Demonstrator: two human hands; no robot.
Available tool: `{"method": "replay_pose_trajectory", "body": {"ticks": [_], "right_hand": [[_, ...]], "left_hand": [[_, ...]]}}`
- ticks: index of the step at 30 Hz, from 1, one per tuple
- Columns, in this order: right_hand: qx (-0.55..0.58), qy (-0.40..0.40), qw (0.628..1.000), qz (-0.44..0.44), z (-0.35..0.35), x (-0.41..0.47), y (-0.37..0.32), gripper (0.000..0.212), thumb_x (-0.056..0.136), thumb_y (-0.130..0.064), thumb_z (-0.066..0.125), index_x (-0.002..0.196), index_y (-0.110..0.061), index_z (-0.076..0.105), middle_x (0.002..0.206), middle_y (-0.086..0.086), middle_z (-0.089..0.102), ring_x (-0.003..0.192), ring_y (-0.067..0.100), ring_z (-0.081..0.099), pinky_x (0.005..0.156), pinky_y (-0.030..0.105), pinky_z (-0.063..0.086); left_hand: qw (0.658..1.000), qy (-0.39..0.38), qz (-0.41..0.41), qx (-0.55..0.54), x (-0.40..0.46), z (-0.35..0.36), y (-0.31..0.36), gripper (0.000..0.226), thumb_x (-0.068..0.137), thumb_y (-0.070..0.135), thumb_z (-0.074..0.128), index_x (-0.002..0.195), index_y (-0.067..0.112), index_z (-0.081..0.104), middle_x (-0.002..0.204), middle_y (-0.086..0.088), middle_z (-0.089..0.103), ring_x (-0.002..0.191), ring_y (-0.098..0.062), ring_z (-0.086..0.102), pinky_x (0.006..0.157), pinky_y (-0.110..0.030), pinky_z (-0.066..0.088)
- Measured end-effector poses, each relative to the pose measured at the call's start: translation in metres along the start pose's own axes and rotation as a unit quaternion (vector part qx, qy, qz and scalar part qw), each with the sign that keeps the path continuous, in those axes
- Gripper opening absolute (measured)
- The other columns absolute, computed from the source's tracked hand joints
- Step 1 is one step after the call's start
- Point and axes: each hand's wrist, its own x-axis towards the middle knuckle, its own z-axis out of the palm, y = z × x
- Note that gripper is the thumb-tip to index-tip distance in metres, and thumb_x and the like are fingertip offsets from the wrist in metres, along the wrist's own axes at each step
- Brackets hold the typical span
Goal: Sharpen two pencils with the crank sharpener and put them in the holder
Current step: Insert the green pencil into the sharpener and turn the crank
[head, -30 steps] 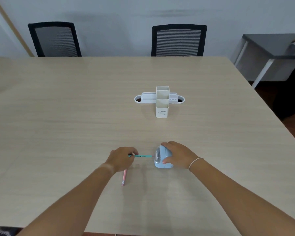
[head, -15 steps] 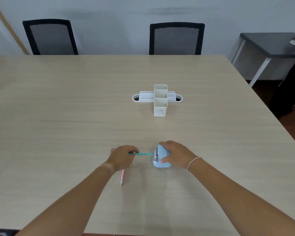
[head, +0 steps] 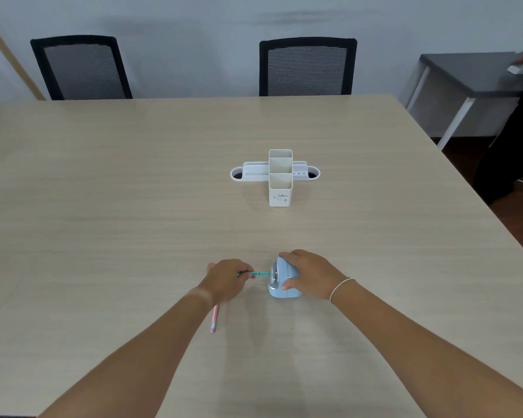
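Teal pencil [head: 260,273] between both hands, tip seemingly inside sharpener [head: 280,282].

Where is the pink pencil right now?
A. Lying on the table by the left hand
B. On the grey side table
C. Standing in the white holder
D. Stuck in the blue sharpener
A: the pink pencil lies flat on the table, poking out from under the left hand, which holds the teal pencil instead.

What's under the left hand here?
A pink pencil lies on the table, its eraser end poking out below the left hand; the hand covers its other end.
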Motion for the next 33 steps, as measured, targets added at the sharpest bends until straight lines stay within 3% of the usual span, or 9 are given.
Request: {"method": "replay_pose_trajectory", "body": {"ticks": [3,6,9,13,18,21,27,30,33], "right_hand": [[-0.012,0.004,1.0,-0.002,0.0,0.001,0.0,0.064,0.08,-0.031,0.064,0.136,-0.019,0.035,0.134,0.005,0.046,0.12,0.026,0.044,0.1,0.035,0.038],[-0.068,0.001,0.998,-0.015,0.0,0.004,0.0,0.064,0.081,-0.034,0.062,0.136,-0.017,0.033,0.136,0.007,0.046,0.122,0.026,0.042,0.11,0.035,0.022],[-0.088,-0.002,0.996,-0.023,-0.002,0.008,0.0,0.063,0.082,-0.035,0.061,0.136,-0.016,0.035,0.134,0.008,0.048,0.122,0.025,0.044,0.115,0.035,0.012],[-0.081,0.0,0.996,-0.022,-0.002,0.004,-0.001,0.064,0.082,-0.034,0.061,0.137,-0.017,0.033,0.136,0.007,0.045,0.122,0.025,0.041,0.111,0.032,0.019],[-0.078,0.0,0.997,-0.016,-0.004,0.0,-0.005,0.065,0.082,-0.035,0.061,0.137,-0.017,0.032,0.136,0.006,0.045,0.119,0.027,0.042,0.101,0.031,0.03],[-0.071,0.006,0.997,-0.009,-0.004,-0.002,-0.004,0.065,0.081,-0.038,0.062,0.136,-0.018,0.033,0.134,0.006,0.047,0.118,0.027,0.044,0.099,0.032,0.033],[-0.008,0.002,1.0,-0.014,-0.011,-0.006,0.003,0.078,0.08,-0.041,0.063,0.143,-0.025,0.02,0.146,0.001,0.036,0.132,0.021,0.036,0.112,0.036,0.021],[0.077,0.08,0.994,-0.013,-0.023,-0.017,0.019,0.064,0.086,-0.033,0.058,0.141,-0.025,0.027,0.144,0.001,0.039,0.13,0.018,0.038,0.109,0.032,0.03],[0.116,0.129,0.985,0.022,-0.029,-0.032,0.041,0.044,0.088,-0.015,0.052,0.131,-0.02,0.045,0.131,0.002,0.052,0.112,0.017,0.05,0.097,0.025,0.037]], "left_hand": [[1.0,-0.007,0.004,-0.014,0.003,0.008,0.009,0.03,0.097,0.021,0.038,0.103,0.024,0.068,0.098,0.008,0.059,0.11,-0.018,0.054,0.097,-0.035,0.025],[1.0,-0.01,0.014,0.001,0.007,0.014,0.019,0.031,0.097,0.021,0.037,0.104,0.025,0.067,0.111,0.005,0.064,0.112,-0.018,0.053,0.11,-0.044,0.023],[1.0,-0.009,0.02,0.008,0.009,0.015,0.019,0.032,0.097,0.021,0.036,0.104,0.025,0.067,0.103,0.005,0.062,0.111,-0.019,0.054,0.108,-0.044,0.024],[1.0,-0.009,0.023,0.009,0.009,0.014,0.018,0.032,0.097,0.02,0.036,0.102,0.025,0.067,0.104,0.004,0.063,0.11,-0.019,0.054,0.11,-0.048,0.024],[0.999,-0.014,0.036,0.022,0.006,0.011,0.019,0.032,0.096,0.019,0.035,0.105,0.025,0.066,0.099,0.005,0.06,0.109,-0.02,0.054,0.103,-0.042,0.028],[0.999,-0.002,0.04,0.034,0.005,0.01,0.021,0.032,0.095,0.02,0.035,0.11,0.027,0.063,0.112,0.004,0.064,0.113,-0.02,0.054,0.099,-0.039,0.029],[0.997,0.062,0.044,0.034,0.002,-0.001,0.03,0.033,0.095,0.023,0.04,0.124,0.029,0.054,0.123,0.004,0.059,0.12,-0.021,0.049,0.102,-0.038,0.03],[0.993,0.095,0.074,0.002,0.003,-0.01,0.042,0.037,0.093,0.025,0.042,0.128,0.027,0.05,0.129,0.002,0.055,0.122,-0.022,0.047,0.104,-0.037,0.031],[0.991,0.057,0.117,-0.023,0.003,-0.013,0.059,0.057,0.077,0.038,0.041,0.132,0.025,0.047,0.134,0.002,0.051,0.124,-0.023,0.044,0.108,-0.037,0.034]]}}
